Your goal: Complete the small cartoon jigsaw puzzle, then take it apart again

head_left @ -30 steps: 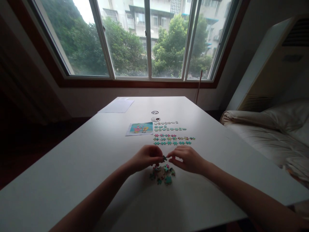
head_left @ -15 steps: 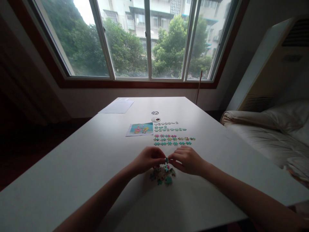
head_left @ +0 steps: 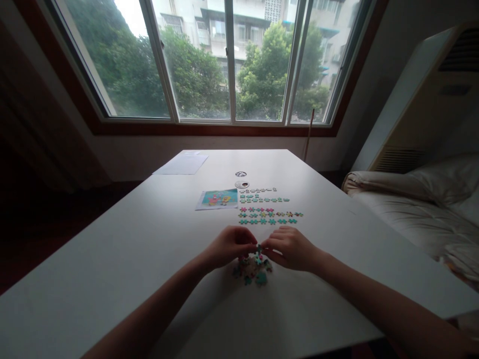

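Between my fingertips, just above a loose pile of jigsaw pieces [head_left: 251, 273], is a small green jigsaw piece [head_left: 259, 249]. My left hand [head_left: 232, 246] pinches it from the left, thumb and fingers closed. From the right, my right hand [head_left: 290, 247] pinches the same piece with its thumb and forefinger. Beyond my hands lie several neat rows of jigsaw pieces [head_left: 263, 221], green, pink and yellow. A picture sheet [head_left: 219, 199] with cartoon figures on blue rests to the left of the rows.
Two small round objects [head_left: 241, 184] sit behind the rows on the white table [head_left: 123, 259]. White papers [head_left: 181, 164] lie at its far left corner. To the right is a pale padded seat [head_left: 407, 204]; a window is beyond the far edge.
Both hands stay almost in place. The green piece between the fingertips has turned slightly and shows more of its face. The rows and the pile look the same.
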Available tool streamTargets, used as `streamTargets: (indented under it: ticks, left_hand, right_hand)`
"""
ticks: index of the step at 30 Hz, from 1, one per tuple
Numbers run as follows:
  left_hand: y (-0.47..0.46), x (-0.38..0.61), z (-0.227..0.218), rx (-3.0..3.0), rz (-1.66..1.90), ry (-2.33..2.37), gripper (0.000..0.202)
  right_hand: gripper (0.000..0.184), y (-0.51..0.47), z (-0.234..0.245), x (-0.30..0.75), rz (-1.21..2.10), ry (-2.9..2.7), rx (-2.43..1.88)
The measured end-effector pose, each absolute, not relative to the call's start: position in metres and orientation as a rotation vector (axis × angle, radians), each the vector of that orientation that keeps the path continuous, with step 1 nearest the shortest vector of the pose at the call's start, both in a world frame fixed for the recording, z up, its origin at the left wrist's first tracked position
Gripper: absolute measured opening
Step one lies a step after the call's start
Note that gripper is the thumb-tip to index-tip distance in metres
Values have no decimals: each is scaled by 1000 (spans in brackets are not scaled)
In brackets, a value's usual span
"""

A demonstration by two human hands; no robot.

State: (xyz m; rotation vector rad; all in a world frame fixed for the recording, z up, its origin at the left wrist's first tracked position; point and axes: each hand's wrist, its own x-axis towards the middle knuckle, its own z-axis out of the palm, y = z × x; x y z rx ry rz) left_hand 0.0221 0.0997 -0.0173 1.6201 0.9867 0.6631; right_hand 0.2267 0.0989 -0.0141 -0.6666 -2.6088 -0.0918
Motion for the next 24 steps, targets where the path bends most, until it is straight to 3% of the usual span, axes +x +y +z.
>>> streamTargets:
  ticks: [7,16,24]
  left_hand:
    - [103,10,-7,1946,716,1012,20]
    - [107,-16,-3,2235,314,931,28]
    - [105,-13,-7,2313,219,839,24]
  right_hand:
    - [18,109,-9,240,-135,-2503,-751]
    - [21,128,4,270,-354,-2221,-966]
    - [25,131,2,274,-391,-2248,-1037]
